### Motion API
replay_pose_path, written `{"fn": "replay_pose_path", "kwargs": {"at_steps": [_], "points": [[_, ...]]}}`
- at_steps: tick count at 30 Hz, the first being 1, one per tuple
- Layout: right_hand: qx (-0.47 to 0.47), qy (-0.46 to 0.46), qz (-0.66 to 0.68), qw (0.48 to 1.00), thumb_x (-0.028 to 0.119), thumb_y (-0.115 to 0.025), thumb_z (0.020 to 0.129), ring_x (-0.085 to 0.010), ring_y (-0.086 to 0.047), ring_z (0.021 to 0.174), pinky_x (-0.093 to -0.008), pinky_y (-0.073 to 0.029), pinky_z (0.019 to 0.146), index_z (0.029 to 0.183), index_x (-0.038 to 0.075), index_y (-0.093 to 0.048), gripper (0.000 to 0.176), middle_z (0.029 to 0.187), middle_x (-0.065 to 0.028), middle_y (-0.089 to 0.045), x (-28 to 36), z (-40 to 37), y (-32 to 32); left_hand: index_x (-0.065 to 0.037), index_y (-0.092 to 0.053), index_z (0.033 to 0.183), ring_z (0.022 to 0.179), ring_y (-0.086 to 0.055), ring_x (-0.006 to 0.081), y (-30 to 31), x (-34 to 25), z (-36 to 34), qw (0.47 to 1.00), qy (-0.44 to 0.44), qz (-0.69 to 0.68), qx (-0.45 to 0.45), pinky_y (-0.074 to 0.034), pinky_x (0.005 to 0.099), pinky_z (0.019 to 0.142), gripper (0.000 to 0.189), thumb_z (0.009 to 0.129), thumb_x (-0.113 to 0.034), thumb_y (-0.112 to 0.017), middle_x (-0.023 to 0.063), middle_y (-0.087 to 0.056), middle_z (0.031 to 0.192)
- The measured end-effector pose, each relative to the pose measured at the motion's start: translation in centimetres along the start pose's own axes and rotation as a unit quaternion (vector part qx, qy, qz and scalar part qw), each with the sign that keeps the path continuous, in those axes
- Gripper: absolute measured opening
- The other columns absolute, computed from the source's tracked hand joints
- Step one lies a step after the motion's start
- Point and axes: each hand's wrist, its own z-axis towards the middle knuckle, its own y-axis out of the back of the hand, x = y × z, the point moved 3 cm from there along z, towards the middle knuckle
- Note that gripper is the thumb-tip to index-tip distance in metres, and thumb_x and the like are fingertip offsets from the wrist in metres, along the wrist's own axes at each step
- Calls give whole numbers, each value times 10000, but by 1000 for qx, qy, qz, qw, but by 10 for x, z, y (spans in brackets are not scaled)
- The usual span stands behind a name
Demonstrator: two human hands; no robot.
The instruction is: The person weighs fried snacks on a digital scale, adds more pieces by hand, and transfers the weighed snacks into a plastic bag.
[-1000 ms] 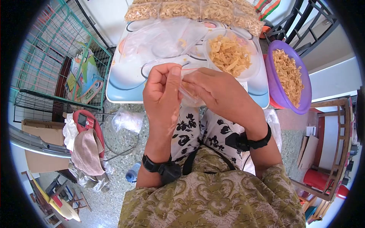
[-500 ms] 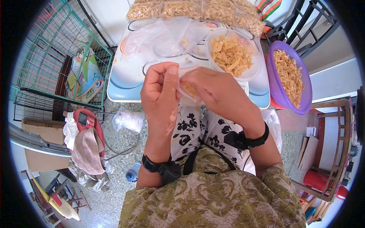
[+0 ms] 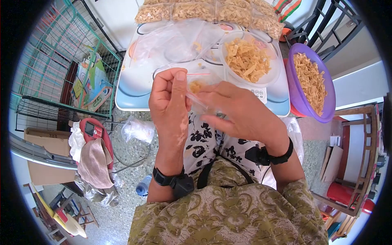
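Note:
My left hand and my right hand together hold a small clear zip bag with a red seal line and a few yellow snack pieces inside. The bag hangs over the near edge of a white and blue table. Just beyond my hands a clear bowl heaped with yellow snack strips sits on a white scale. A purple bowl of browner fried pieces stands to the right of the table.
Filled snack packets line the table's far edge, with empty clear bags in front of them. A green wire rack stands at left. On the floor lie a red phone, cloths and a plastic bottle. Dark chairs are at right.
My right hand has slid down and to the right along the bag, and the bag's red seal line and the snack pieces inside now show between my hands.

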Motion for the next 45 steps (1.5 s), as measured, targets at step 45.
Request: {"fn": "replay_pose_path", "kwargs": {"at_steps": [45], "points": [[-141,-104,50,983,180,-652,876,-307,-620,627,-390,-470,579,948,61,-647,139,686,-140,-619,-4,20,11,-12,-572,1146,855,-502,54,10,-21,-5,989,-118,88,33,-416,187,760,204,967,-106,-603,6,-565,972]]}}
